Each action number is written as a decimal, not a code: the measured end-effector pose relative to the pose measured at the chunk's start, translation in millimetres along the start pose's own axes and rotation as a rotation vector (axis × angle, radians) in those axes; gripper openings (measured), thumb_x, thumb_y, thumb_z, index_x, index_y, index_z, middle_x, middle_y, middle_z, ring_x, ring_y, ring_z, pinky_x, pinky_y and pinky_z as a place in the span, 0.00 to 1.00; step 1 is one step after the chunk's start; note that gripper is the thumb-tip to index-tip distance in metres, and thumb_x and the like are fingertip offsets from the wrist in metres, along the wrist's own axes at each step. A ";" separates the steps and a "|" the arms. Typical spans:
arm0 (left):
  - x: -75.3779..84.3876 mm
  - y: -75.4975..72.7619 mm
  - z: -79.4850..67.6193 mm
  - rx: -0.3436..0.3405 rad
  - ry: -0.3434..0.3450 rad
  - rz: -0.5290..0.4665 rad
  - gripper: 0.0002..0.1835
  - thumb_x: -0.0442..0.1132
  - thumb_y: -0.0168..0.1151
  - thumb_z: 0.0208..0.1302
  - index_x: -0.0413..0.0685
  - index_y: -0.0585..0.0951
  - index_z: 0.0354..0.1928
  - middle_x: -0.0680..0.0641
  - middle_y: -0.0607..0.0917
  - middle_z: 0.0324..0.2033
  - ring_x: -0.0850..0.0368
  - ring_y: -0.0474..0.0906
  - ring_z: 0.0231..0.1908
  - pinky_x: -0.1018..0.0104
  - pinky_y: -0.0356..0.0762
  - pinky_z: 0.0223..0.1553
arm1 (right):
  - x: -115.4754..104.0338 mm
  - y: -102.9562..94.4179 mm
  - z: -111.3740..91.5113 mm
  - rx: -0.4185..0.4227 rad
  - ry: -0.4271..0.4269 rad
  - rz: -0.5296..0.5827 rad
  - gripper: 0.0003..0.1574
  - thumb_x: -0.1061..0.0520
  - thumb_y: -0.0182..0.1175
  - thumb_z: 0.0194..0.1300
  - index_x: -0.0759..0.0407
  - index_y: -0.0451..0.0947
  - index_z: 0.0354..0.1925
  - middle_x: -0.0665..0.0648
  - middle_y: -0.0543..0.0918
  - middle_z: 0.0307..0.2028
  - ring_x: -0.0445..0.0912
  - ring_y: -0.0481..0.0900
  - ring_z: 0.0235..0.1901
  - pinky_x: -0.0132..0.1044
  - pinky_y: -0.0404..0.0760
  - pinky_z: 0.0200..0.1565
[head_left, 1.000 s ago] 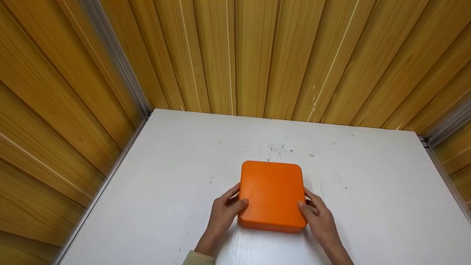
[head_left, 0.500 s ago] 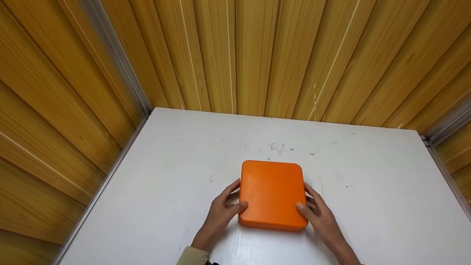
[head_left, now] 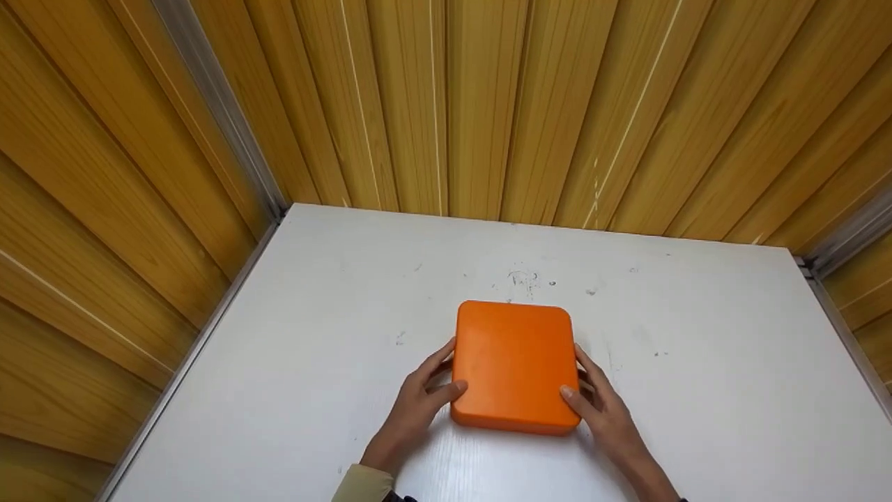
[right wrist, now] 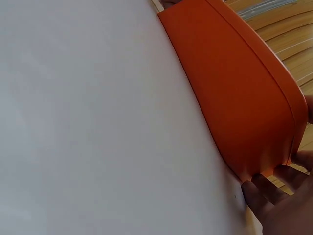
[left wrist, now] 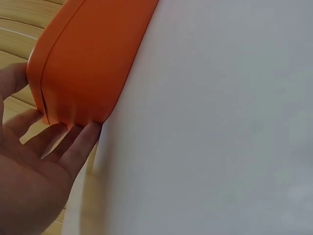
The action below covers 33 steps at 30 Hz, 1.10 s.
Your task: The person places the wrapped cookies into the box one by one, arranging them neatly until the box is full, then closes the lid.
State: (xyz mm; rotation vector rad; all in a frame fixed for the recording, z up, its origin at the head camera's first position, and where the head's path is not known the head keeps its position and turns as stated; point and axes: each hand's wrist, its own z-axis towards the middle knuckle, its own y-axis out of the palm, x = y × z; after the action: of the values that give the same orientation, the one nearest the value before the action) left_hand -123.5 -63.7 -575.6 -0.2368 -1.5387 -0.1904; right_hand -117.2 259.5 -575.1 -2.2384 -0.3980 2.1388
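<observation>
An orange lidded box (head_left: 514, 362) with rounded corners sits at the near middle of the white table. On its left side, my left hand (head_left: 412, 408) grips it, thumb on the top edge and fingers along the side wall. My right hand (head_left: 613, 418) holds the opposite side the same way. A seam between lid and body runs along the box (left wrist: 93, 58) in the left wrist view, with a narrow dark gap near the fingers. The right wrist view shows fingertips of the right hand (right wrist: 288, 200) against the box's side (right wrist: 234, 83). Its inside is hidden.
The white table (head_left: 293, 390) carries several dark scuff marks beyond the box. A wood-patterned panel wall (head_left: 481, 111) rises behind it, and another stands at the left. Metal posts (head_left: 216, 104) mark the corners.
Both hands' fingers have slid slightly forward along the box's sides and spread a little. The box has barely shifted, and both hands still hold it.
</observation>
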 end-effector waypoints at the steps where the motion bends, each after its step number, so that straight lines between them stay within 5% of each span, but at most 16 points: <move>1: -0.8 -0.2 0.0 0.002 0.003 -0.006 0.38 0.44 0.66 0.77 0.61 0.64 0.83 0.42 0.67 0.78 0.44 0.68 0.73 0.56 0.79 0.63 | 0.8 0.0 0.4 0.003 0.003 0.002 0.46 0.49 0.60 0.81 0.39 0.51 0.86 0.58 0.57 0.81 0.57 0.63 0.75 0.31 0.73 0.63; 12: -9.4 -17.2 1.6 -0.134 -0.035 -0.095 0.40 0.43 0.68 0.75 0.67 0.62 0.84 0.49 0.65 0.79 0.47 0.67 0.75 0.57 0.75 0.67 | 8.1 -3.3 1.2 -0.028 -0.010 -0.024 0.47 0.49 0.58 0.82 0.36 0.46 0.86 0.57 0.56 0.82 0.57 0.61 0.77 0.30 0.68 0.66; 16: -11.5 -20.7 1.1 -0.163 -0.019 -0.089 0.40 0.43 0.67 0.76 0.69 0.61 0.84 0.50 0.65 0.80 0.49 0.66 0.76 0.57 0.74 0.68 | 6.5 -0.2 -0.6 -0.013 -0.007 -0.064 0.47 0.48 0.57 0.82 0.37 0.45 0.87 0.60 0.57 0.82 0.57 0.62 0.76 0.43 0.67 0.71; 22: -13.3 -18.6 0.8 -0.175 0.052 -0.082 0.41 0.43 0.65 0.77 0.64 0.58 0.85 0.49 0.64 0.80 0.48 0.64 0.76 0.58 0.72 0.69 | 3.8 10.2 1.8 0.022 -0.066 -0.072 0.50 0.48 0.57 0.82 0.47 0.41 0.87 0.60 0.48 0.84 0.59 0.54 0.78 0.66 0.48 0.75; 26: -13.5 -17.0 1.2 -0.171 0.061 -0.074 0.40 0.45 0.63 0.78 0.61 0.57 0.85 0.49 0.65 0.80 0.49 0.64 0.76 0.59 0.71 0.70 | 1.3 19.7 3.9 0.073 -0.087 -0.079 0.51 0.48 0.58 0.81 0.52 0.40 0.87 0.61 0.44 0.84 0.61 0.45 0.80 0.71 0.41 0.74; 33: -11.5 -11.4 0.5 -0.130 0.075 -0.017 0.38 0.43 0.61 0.80 0.52 0.57 0.85 0.43 0.65 0.79 0.46 0.68 0.74 0.61 0.71 0.69 | -5.1 33.8 2.7 0.141 -0.010 -0.072 0.54 0.43 0.57 0.81 0.51 0.37 0.87 0.61 0.41 0.84 0.61 0.46 0.80 0.72 0.40 0.75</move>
State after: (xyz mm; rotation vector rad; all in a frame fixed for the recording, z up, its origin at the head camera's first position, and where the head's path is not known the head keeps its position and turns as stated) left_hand -127.3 -74.8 -586.7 -0.3164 -1.4559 -0.3102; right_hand -114.3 225.3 -576.6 -2.1058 -0.3124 2.0743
